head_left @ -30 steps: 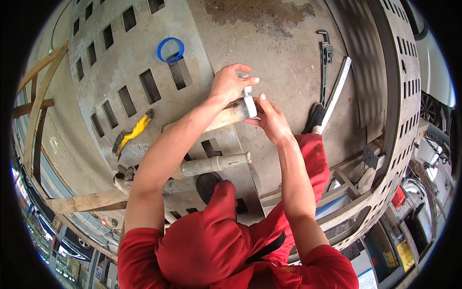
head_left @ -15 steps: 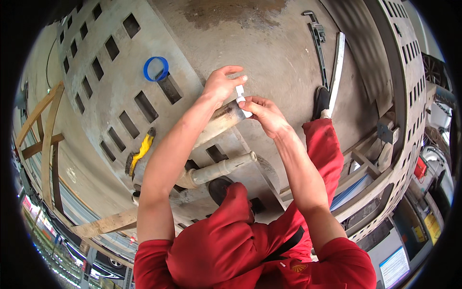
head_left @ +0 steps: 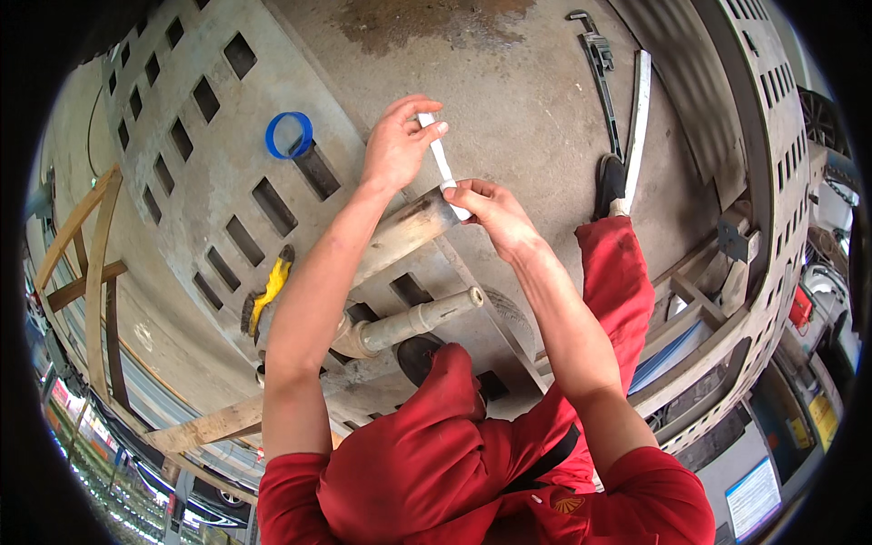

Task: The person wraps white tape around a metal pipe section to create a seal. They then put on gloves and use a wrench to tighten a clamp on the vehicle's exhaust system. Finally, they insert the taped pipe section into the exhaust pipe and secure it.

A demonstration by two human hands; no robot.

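A pale metal pipe (head_left: 406,234) points away from me, its far end darkened. A strip of white tape (head_left: 440,157), looking like thread seal tape, runs from that end up to my left hand (head_left: 395,145). Thumb and fingers of the left hand pinch the tape's upper part, above and left of the pipe end. My right hand (head_left: 498,215) is closed at the pipe end, its thumb pressing the white tape there. The fingers' far side is hidden. Nearer me, a second pipe with a stepped fitting (head_left: 413,324) lies between my arms.
A slotted metal plate (head_left: 213,150) spans the left side, carrying a blue ring (head_left: 289,135) and a yellow-handled brush (head_left: 270,289). On the floor at right lie a pipe wrench (head_left: 601,82) and a pale bar (head_left: 639,127) beside my shoe. Wooden framing (head_left: 95,282) stands far left.
My left hand has moved up and left, away from the pipe end, and a longer stretch of white tape now shows between the hands. My right hand stays at the pipe end.
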